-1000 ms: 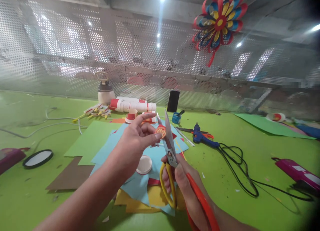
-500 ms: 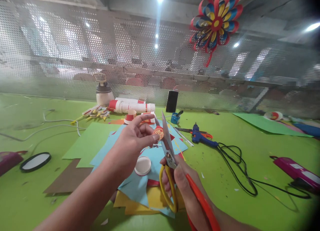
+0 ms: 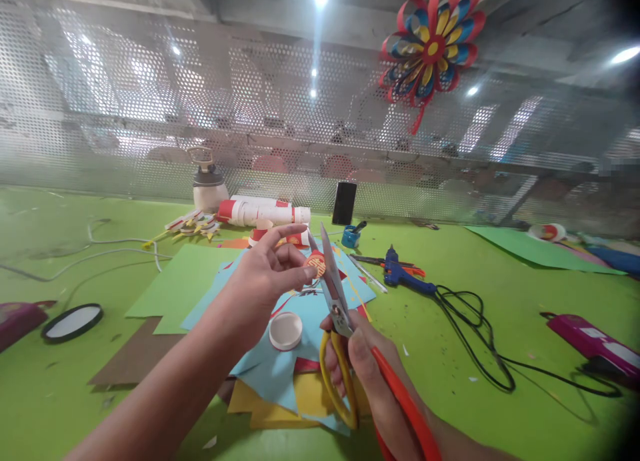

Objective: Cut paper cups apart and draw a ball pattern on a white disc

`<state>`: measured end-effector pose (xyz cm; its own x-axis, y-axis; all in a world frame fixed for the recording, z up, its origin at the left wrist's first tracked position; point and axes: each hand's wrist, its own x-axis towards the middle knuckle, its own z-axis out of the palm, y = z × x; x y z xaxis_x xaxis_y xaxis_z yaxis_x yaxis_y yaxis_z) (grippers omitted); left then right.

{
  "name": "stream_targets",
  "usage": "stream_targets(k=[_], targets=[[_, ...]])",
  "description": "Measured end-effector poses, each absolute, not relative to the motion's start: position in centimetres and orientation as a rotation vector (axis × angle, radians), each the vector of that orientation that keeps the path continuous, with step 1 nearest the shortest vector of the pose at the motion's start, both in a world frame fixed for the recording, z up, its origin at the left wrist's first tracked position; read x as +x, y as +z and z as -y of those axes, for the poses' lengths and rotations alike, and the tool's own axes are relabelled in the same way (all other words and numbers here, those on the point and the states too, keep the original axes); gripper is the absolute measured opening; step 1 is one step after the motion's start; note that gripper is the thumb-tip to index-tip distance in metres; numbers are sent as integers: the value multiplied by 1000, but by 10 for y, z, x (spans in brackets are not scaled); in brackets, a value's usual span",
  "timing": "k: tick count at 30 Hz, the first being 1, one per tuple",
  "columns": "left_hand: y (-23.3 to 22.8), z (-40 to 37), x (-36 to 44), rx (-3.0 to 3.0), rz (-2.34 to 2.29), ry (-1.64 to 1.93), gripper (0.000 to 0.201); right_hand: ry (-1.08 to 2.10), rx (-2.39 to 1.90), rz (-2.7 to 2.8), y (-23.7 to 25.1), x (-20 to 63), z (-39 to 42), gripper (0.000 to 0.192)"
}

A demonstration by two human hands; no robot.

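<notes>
Orange-and-yellow handled steel scissors point(image 3: 345, 341) sit gripped in the right hand point(image 3: 367, 374), fingers through the loops, blades parted and pointing up and away. Between those blades, just above that hand, is a small round orange paper disc with a yellow pattern point(image 3: 316, 263), pinched by the thumb and fingertips of the left hand point(image 3: 267, 281). Below the left hand, a white round plastic lid point(image 3: 285, 330) lies on a light blue paper sheet point(image 3: 270, 371). Well right of both hands lies a blue glue gun point(image 3: 407, 276).
</notes>
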<state>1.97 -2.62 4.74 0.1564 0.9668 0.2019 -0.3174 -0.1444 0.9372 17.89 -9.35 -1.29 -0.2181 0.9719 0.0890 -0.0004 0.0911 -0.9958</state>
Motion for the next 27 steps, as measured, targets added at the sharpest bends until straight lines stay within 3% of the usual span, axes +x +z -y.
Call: stream_targets(k=[27], targets=[[47,25,16,1240,-763,1337,57,1361,-1076,1373,-8,179,96,56]])
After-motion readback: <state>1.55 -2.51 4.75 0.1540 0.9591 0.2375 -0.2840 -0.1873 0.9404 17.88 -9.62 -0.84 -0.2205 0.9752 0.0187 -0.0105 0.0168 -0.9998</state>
